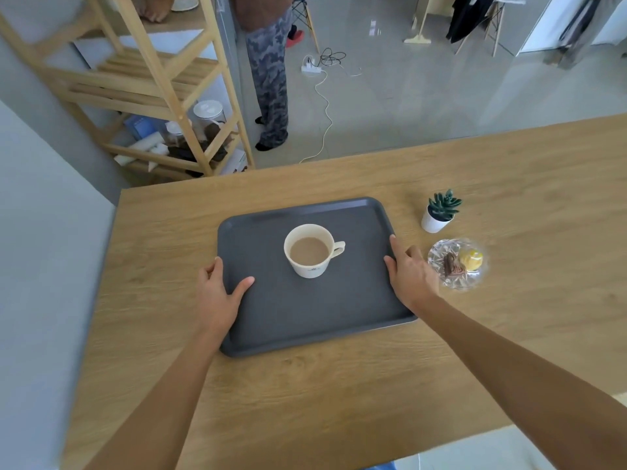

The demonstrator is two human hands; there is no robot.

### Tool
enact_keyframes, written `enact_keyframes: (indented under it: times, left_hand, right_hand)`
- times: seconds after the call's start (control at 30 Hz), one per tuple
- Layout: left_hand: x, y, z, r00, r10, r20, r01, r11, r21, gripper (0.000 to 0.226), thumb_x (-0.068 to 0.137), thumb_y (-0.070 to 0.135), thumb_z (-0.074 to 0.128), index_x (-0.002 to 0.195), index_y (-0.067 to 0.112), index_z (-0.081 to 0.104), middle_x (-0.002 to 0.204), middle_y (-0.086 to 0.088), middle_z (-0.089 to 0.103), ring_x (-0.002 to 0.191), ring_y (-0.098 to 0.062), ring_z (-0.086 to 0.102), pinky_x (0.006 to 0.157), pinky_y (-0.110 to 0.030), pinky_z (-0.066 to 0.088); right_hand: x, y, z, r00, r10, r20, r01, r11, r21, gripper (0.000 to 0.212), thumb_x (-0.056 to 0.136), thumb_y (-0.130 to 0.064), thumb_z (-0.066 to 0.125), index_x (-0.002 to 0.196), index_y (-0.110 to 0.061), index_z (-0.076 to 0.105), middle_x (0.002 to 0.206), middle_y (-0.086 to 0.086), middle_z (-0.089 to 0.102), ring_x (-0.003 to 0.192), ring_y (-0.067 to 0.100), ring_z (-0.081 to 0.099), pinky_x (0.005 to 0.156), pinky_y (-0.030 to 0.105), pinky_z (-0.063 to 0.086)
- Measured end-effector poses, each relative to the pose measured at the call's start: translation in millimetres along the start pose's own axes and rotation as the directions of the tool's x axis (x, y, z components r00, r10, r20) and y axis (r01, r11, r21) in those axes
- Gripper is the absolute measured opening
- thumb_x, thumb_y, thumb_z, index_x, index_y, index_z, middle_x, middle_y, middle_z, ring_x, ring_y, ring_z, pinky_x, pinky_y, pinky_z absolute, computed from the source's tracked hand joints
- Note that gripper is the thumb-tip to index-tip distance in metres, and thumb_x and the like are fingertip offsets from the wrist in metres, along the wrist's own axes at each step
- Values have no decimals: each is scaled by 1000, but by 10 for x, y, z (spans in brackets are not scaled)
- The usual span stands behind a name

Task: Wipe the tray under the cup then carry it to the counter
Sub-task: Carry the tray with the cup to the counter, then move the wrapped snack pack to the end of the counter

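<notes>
A dark grey tray [342, 300] lies on the wooden table [339, 401]. In its middle stands a cream cup [310, 252] filled with milky coffee, its handle pointing right. My left hand [217, 296] grips the tray's left edge, thumb on top and fingers curled under the rim. On the tray's right edge sits my right hand [409, 273], its fingers wrapped over the rim. No cloth is in view.
A small succulent in a white pot [439, 213] and a glass dish with sweets [458, 262] stand just right of the tray, close to my right hand. A wooden shelf unit [163, 96] and a standing person [269, 79] are beyond the table's far edge.
</notes>
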State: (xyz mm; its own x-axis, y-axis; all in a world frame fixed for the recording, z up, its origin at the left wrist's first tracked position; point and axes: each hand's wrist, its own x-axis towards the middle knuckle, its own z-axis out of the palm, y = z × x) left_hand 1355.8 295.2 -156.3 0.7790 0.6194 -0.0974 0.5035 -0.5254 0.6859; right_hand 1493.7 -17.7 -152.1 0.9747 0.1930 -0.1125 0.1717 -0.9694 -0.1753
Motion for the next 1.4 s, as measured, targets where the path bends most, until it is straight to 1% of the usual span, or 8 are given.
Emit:
enact_keyframes:
  times: [0.23,0.43,0.57,0.67,0.8,1.0,1.2,1.4]
  left_hand:
    - [15,3,13,1000,5,12,-5,998,55,81,84,45,66,148,11,29,140,-14,37,131,-28,40,107,-39,35]
    - [-73,-2,54,999,-40,1,39,988,147,77,85,44,64,145,8,32,141,-21,37,131,-35,39,105,-47,37]
    - [-364,217,198,953,8,-303,28,993,113,70,88,42,59,142,8,31,145,-32,26,132,-44,30,105,-55,33]
    - [-785,808,478,866,312,-392,-311,948,68,70,88,37,56,146,10,29,149,-21,26,139,-31,26,113,-47,23]
    - [-1127,1689,1024,788,610,-84,-616,778,-125,59,91,29,61,143,18,37,145,3,34,138,-5,26,115,-27,23]
    - [-1021,2439,1830,729,454,512,-402,890,-215,76,91,42,57,152,19,18,158,-1,23,146,-15,18,118,-35,19]
    - [-902,2524,2117,724,306,619,-240,952,-190,80,88,36,64,152,26,16,158,5,24,145,-13,23,110,-26,20]
    - [-865,2433,2170,775,249,581,-79,950,-303,79,76,35,77,142,46,34,145,11,45,133,-9,41,113,-43,35]
  right_hand:
    - [37,35,0,999,-32,33,34,997,-63,54,101,-39,29,150,-23,16,117,17,50,83,36,64,56,37,43]
    - [-48,147,-181,988,-129,91,126,991,32,60,99,-39,35,150,-18,11,125,20,42,95,38,62,72,43,54]
    - [-322,491,-383,950,-258,-175,294,929,226,43,96,-28,50,136,-15,42,110,12,55,89,34,63,68,44,56]
    - [-470,968,-442,897,-164,-410,328,869,371,45,87,-21,66,129,-12,52,108,11,59,92,28,62,70,35,54]
    - [-458,1585,-416,967,-9,-255,140,853,502,82,75,-42,75,142,-15,36,128,12,46,116,27,46,94,40,45]
    - [-226,1850,-310,998,-52,40,25,866,500,112,62,-54,79,150,-29,14,142,5,46,130,34,32,102,47,34]
    - [-130,1793,-161,1000,7,9,-11,856,517,109,63,-40,84,149,-34,18,131,11,55,126,27,35,102,42,32]
    - [-177,1715,-168,998,10,-60,27,807,590,106,65,-28,84,149,-28,20,125,7,59,123,28,36,102,41,31]
